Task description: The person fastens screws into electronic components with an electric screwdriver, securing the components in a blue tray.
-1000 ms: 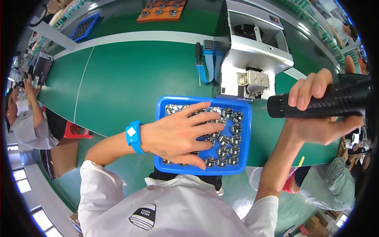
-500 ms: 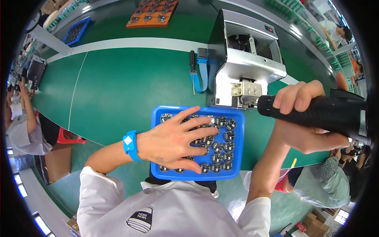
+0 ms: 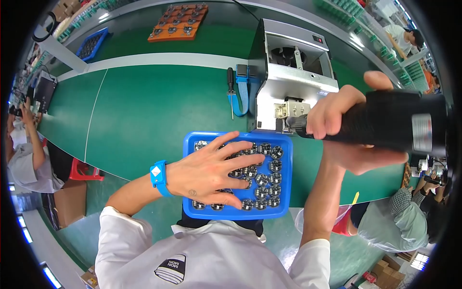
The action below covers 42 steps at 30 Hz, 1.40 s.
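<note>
My left hand (image 3: 211, 172) spreads flat over the blue tray (image 3: 288, 183), fingers apart, resting on the small round electronic parts (image 3: 261, 180) in it. Its palm and fingers hide some of them. A blue wrist strap (image 3: 159, 177) is around that wrist. Wrapped round a thick black electric screwdriver (image 3: 390, 118), my right hand (image 3: 329, 115) keeps the tool nearly level, nose pointing left. The nose sits at the metal outlet block (image 3: 294, 110) on the front of a silver and black screw feeder (image 3: 298, 74); the tip itself is too small to make out.
Left of the feeder lie a black-handled screwdriver (image 3: 231, 86) and a blue strap (image 3: 242, 91). Beyond the pale ledge are an orange fixture board (image 3: 175, 30) with metal parts and another blue tray (image 3: 91, 44). People work at both sides; a red stool (image 3: 85, 170) stands left.
The electric screwdriver and my right hand have moved left, bringing the nose closer to the outlet block. The whole view has shifted slightly. My left hand stays spread over the tray.
</note>
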Tool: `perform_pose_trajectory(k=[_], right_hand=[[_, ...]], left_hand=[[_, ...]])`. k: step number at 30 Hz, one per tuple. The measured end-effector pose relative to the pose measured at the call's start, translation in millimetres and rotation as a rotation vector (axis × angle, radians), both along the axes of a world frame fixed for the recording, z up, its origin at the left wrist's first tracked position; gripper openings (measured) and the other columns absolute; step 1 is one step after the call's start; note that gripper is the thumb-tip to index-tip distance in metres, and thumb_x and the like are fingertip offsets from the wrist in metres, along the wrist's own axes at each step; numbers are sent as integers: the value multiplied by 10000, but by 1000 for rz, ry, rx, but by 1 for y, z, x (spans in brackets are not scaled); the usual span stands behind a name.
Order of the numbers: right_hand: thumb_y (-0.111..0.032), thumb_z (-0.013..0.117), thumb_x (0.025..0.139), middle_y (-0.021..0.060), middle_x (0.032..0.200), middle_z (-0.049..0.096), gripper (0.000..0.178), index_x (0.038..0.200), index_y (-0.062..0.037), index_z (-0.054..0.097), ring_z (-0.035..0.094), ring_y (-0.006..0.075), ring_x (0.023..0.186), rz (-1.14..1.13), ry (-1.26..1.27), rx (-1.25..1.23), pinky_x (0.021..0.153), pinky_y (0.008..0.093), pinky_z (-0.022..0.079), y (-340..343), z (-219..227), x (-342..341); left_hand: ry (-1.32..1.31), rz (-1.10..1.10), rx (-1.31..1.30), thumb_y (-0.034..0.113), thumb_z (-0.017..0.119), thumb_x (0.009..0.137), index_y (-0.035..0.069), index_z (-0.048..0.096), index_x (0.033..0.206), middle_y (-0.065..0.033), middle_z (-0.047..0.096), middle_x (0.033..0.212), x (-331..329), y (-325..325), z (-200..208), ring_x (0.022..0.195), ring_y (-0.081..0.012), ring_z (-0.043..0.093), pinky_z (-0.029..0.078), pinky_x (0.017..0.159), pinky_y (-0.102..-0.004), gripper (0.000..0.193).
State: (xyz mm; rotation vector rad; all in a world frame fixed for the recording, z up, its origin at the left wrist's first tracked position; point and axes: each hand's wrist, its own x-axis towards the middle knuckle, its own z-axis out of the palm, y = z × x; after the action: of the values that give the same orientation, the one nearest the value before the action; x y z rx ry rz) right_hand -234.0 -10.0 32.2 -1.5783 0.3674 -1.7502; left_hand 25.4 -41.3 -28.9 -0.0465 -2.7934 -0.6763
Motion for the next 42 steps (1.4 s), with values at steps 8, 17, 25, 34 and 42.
perform_pose_trajectory(k=[8,17,25,34,42], right_hand=[[-900,322,796,108,722,511,1102,1456,-19,254,505,197,520,-648,-19,228,495,368,485,22,3,42],[-822,409,852,123,700,546,960,1444,-77,281,561,249,522,22,-199,277,507,405,507,58,-37,55],[-741,552,851,179,746,566,888,1408,-90,319,566,299,564,-56,110,475,551,427,504,70,-41,54],[-689,598,857,179,734,570,828,1371,-85,360,574,302,580,102,72,403,571,439,516,61,-41,51],[-662,618,854,162,689,581,762,1285,-68,414,579,290,547,196,48,277,527,429,524,50,-55,54]], left_hand=[[-4,43,20,563,675,815,156,764,973,-160,480,1458,4,1,-3,1345,-422,413,264,1117,-645,445],[-5,37,37,555,658,831,170,764,978,-158,478,1451,3,-1,-7,1362,-415,398,216,1137,-657,425],[-11,37,15,563,626,853,177,762,1000,-152,474,1452,4,-1,-10,1366,-407,390,214,1140,-657,435],[-30,36,14,559,628,856,181,768,1008,-149,462,1465,4,0,-9,1381,-407,371,202,1145,-657,431],[-41,44,60,528,661,842,210,769,1051,-126,424,1512,4,1,-12,1424,-402,322,184,1151,-653,396]])
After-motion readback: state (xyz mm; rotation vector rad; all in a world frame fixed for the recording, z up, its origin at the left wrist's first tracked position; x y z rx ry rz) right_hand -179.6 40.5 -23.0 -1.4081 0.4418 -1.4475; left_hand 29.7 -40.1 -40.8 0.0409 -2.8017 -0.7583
